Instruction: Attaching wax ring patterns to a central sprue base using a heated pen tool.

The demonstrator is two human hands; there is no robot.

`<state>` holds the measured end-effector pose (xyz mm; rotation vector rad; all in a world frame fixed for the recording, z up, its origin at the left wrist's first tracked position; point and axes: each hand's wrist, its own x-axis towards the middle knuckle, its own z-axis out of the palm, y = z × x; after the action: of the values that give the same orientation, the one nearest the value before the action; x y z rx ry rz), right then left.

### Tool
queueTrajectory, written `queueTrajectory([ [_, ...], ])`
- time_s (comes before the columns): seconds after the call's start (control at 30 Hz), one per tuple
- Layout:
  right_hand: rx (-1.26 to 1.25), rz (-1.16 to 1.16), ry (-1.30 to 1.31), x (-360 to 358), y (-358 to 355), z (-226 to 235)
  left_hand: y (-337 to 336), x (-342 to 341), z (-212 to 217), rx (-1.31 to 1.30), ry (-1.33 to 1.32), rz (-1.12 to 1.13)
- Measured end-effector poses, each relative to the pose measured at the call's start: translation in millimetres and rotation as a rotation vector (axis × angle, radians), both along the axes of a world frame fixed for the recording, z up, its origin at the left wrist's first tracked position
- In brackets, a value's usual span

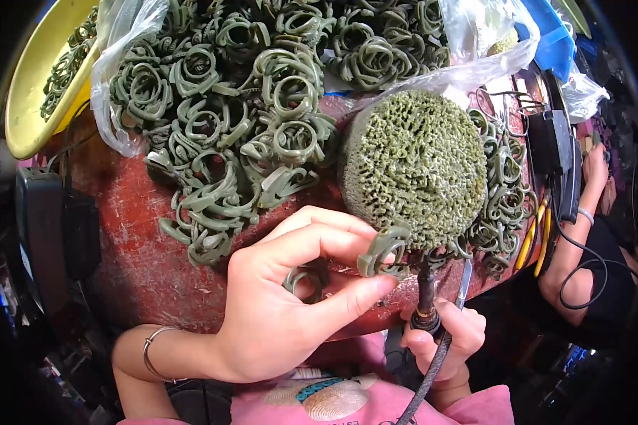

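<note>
My left hand [283, 304] pinches a glossy dark green ring-like piece [383, 253] between thumb and fingertips, in front of a round green block. A second green ring [308, 282] shows in the gap between thumb and palm; whether the hand holds it or it lies behind, I cannot tell. In my right hand [448, 338] is a corded pen tool like a soldering iron [426, 301], its dark tip pointing up close to the held piece. A narrow metal blade [464, 283] also rises from that hand. The braided cord [427, 386] runs down toward my lap.
Piles of green rings [213, 120] cover the back of the worn red table [142, 248]. The round, crumbly-topped green block [418, 163] stands among them. Clear plastic bags [117, 106], a yellow basin [23, 120], yellow-handled pliers [539, 237] and black boxes lie around. Another person's arm [578, 234] is at right.
</note>
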<state>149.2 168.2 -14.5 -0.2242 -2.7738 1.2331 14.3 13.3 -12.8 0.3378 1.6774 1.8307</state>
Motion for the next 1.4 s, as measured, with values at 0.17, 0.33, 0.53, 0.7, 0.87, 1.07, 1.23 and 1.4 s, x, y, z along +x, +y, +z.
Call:
queueTrajectory([
  [0.17,-0.111,-0.048,-0.024,8,1,-5,-2,0,-1,-0.009,0.013,-0.015],
  [0.33,-0.132,-0.066,0.011,9,-1,-6,-2,1,-1,-0.01,-0.018,-0.018],
  [0.53,-0.156,-0.055,-0.022,10,2,-9,-3,-1,-2,-0.051,0.021,-0.03],
  [0.7,-0.147,-0.102,0.033,16,6,-4,5,-1,4,-0.032,0.025,-0.002],
  [0.87,0.139,-0.215,0.19,4,39,15,4,5,3,-0.038,-0.032,0.095],
  [1.07,0.324,-0.491,0.185,-50,94,38,-3,6,0,-0.007,0.004,0.07],
  [1.23,0.616,-0.382,0.055,-63,136,31,6,6,3,0.116,0.104,0.08],
  [1.4,0.518,-0.311,0.0,-71,145,14,-1,4,6,0.117,0.173,0.069],
])
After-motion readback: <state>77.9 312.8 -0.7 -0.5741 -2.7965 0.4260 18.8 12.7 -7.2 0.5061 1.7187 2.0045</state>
